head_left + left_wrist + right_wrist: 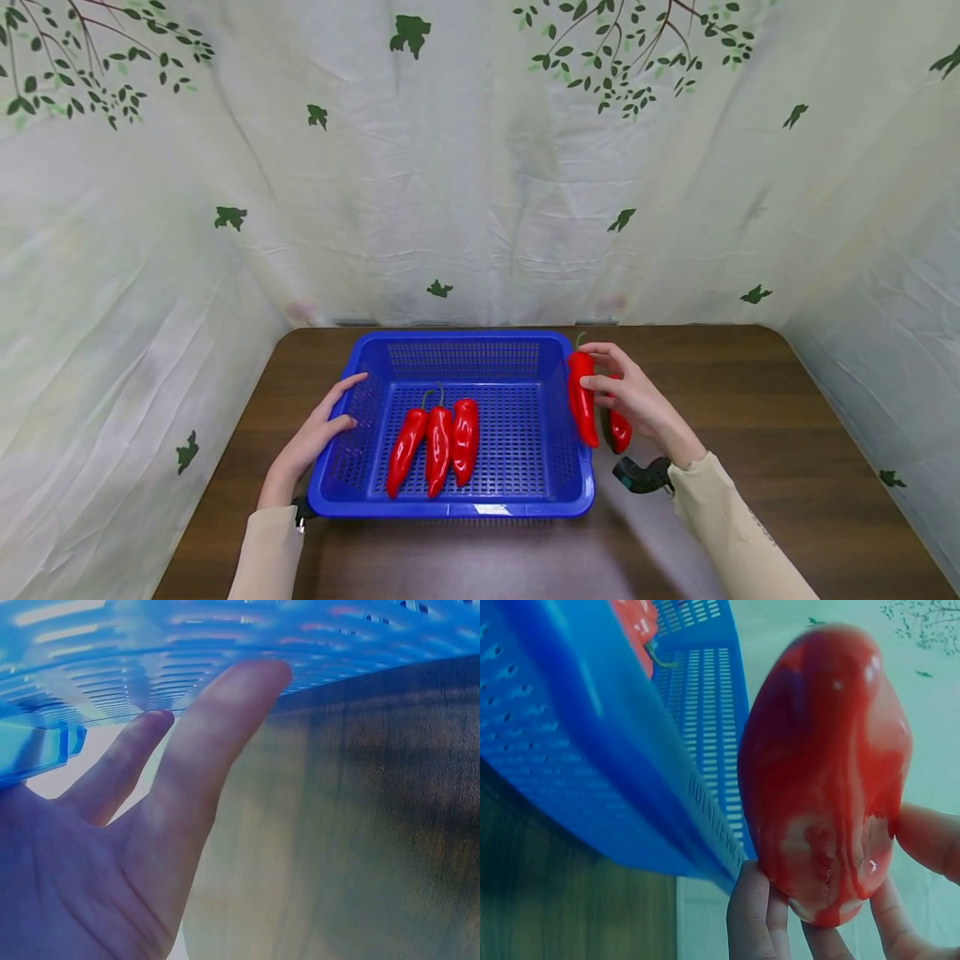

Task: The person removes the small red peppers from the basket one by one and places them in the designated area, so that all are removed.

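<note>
My right hand (630, 396) grips a red chili pepper (582, 400) between thumb and fingers, its green stem pointing up. That pepper overlaps the right rim of a blue perforated basket (450, 510) in the head view. In the right wrist view the held pepper (825, 772) is large and glossy beside the basket's side. Beneath my right hand another red pepper (619, 432) shows, partly hidden by the fingers. My left hand (307, 446) rests at the basket's left side, thumb and index finger extended. The left wrist view shows the thumb (217, 735) against the slotted blue wall.
Three red peppers (439, 450) lie side by side in the basket's left half, tips toward me. The basket stands on a dark brown wooden table (750, 433). Behind the table hangs a pale curtain (480, 167) printed with leaves and branches.
</note>
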Available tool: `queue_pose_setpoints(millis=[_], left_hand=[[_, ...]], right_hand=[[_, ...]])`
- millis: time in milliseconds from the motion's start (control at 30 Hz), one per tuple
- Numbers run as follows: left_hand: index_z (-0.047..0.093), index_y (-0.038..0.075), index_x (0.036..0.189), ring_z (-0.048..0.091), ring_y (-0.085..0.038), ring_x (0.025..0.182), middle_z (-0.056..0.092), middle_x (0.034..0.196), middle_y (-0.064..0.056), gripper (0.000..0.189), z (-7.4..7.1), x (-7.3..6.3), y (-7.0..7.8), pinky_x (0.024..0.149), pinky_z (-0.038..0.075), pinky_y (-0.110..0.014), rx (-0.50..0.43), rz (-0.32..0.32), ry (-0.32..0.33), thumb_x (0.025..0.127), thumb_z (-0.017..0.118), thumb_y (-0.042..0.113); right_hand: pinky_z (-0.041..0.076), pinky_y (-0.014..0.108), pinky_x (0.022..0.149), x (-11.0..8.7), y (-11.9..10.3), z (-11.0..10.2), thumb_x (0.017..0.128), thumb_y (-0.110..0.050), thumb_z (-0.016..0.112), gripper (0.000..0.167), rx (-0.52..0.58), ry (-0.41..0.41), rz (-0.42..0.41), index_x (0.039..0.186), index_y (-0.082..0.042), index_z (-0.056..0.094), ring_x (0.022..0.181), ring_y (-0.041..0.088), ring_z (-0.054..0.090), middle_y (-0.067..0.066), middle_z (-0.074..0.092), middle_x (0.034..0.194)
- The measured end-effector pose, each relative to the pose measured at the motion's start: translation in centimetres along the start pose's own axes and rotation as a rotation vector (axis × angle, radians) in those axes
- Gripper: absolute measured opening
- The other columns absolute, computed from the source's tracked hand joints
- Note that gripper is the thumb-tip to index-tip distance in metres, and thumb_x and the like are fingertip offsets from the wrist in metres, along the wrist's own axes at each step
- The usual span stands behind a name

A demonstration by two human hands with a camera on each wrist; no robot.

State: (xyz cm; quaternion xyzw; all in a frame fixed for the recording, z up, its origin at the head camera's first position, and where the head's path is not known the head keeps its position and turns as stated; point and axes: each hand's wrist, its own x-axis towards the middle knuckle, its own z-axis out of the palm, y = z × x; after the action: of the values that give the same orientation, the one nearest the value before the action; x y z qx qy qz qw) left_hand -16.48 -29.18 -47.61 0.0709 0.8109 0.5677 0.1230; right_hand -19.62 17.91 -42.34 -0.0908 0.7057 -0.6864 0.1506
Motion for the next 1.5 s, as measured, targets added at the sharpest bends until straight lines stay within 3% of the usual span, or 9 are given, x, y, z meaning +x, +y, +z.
queue_pose_setpoints(millis=[467,1067,1300,1500], left_hand=[[0.023,0.021,0.151,0.022,-0.052,0.132,0.006,0.156,-0.02,0.063,-0.1,0.1,0.0,0.092,0.036,-0.067,-0.011,0.018,-0.002,0.094,0.046,0.006],[0.023,0.02,0.151,0.02,-0.052,0.133,0.006,0.156,-0.02,0.063,-0.1,-0.1,-0.1,0.094,0.032,-0.069,-0.001,0.029,-0.003,0.094,0.045,0.005],[0.024,0.019,0.151,0.022,-0.051,0.132,0.007,0.156,-0.02,0.062,0.0,0.0,-0.2,0.093,0.034,-0.068,-0.002,0.041,-0.005,0.095,0.045,0.006],[0.024,0.019,0.151,0.022,-0.051,0.132,0.007,0.156,-0.02,0.061,-0.1,0.0,-0.4,0.093,0.035,-0.067,-0.01,0.043,-0.007,0.095,0.045,0.006]], right_hand=[[0.051,0.042,0.084,-0.6,0.4,-1.3,0.093,-0.005,0.051,0.052,0.0,0.016,0.0,0.14,-0.002,0.03,0.107,0.029,0.052,0.023,0.032,0.142],[0.051,0.039,0.085,-1.4,1.3,-4.2,0.095,-0.004,0.048,0.045,0.036,0.07,-0.026,0.137,-0.003,0.032,0.106,0.02,0.053,0.022,0.03,0.144],[0.05,0.039,0.086,-1.8,1.9,-5.4,0.095,-0.008,0.051,0.048,-0.013,0.096,-0.018,0.139,-0.006,0.032,0.112,0.022,0.047,0.021,0.029,0.144],[0.051,0.036,0.084,-2.0,2.5,-6.2,0.095,-0.008,0.051,0.047,-0.01,0.111,-0.021,0.138,-0.004,0.032,0.106,0.018,0.051,0.022,0.03,0.142]])
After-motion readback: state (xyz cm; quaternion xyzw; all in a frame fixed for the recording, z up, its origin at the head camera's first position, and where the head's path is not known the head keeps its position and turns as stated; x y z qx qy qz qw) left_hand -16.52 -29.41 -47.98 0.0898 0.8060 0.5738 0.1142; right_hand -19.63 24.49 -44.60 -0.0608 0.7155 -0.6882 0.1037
